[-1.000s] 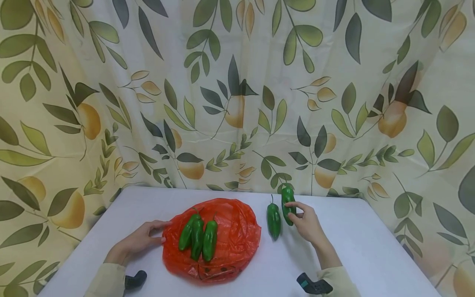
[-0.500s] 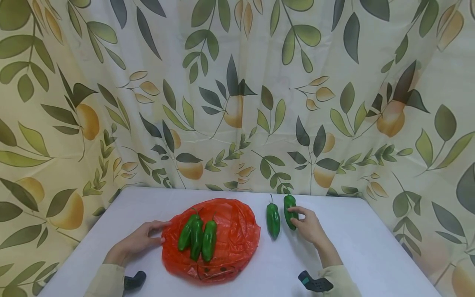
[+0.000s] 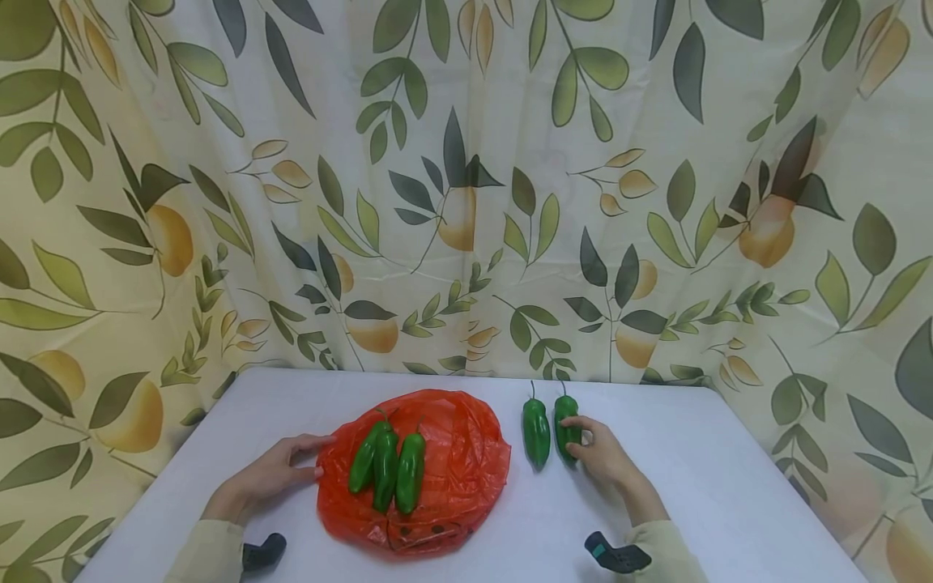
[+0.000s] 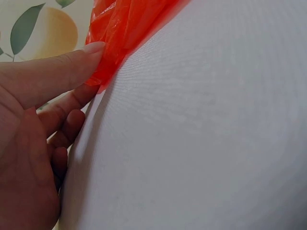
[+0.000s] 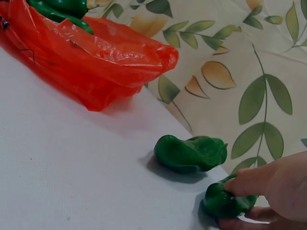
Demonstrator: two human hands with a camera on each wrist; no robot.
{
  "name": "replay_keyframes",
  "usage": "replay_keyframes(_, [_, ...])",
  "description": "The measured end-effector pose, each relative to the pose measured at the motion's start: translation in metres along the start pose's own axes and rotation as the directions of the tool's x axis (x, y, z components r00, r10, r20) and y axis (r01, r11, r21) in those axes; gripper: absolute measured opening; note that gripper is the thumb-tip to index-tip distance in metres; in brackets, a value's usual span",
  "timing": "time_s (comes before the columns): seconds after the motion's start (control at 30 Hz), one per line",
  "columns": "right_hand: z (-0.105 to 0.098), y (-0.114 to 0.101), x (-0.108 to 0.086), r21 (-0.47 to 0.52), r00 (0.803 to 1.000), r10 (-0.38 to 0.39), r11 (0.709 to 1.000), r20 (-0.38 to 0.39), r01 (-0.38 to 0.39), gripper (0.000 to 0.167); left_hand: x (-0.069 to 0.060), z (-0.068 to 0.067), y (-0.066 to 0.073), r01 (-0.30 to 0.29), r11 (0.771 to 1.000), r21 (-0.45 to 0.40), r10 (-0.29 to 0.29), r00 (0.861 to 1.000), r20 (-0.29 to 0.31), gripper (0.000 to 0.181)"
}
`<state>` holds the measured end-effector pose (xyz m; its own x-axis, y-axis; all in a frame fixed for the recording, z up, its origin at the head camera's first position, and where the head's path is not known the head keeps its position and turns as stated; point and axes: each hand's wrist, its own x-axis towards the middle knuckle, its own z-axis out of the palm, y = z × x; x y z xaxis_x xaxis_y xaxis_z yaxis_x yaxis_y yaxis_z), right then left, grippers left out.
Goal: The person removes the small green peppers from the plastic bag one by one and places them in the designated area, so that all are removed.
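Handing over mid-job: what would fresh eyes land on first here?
Likely the red bag left of centre, with three green peppers on it. Right of it, two more peppers lie side by side, the right hand holding the outer one. The left hand pinches the bag's left edge.

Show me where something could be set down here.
Bare table lies right of the right hand, and between the red bag and right forearm. Crowded: the bag's left and middle, under three peppers, and around the pepper pair.
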<state>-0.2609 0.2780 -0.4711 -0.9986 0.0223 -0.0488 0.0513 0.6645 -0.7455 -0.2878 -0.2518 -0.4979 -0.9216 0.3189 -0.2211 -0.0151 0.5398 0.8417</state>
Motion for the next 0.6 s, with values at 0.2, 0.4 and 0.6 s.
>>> replay_keyframes(0.2, [-0.0002,0.0009,-0.0007,-0.013,0.999,-0.023,1.000,0.025,0.023,0.051,-0.0014,0.0003,0.0001,-0.029,1.000,0.003,0.029,1.000,0.000,0.057])
replay_keyframes(0.4, [-0.0008,-0.0008,-0.0011,-0.025,0.999,-0.022,0.999,0.046,0.023,0.067,-0.0008,0.0001,-0.0011,-0.029,1.000,0.003,0.029,1.000,0.001,0.056])
replay_keyframes(0.6, [-0.0028,-0.0033,-0.0037,-0.027,0.997,-0.038,0.999,0.068,0.040,0.068,-0.0007,0.0001,-0.0005,-0.031,1.000,0.004,0.031,1.000,0.000,0.056])
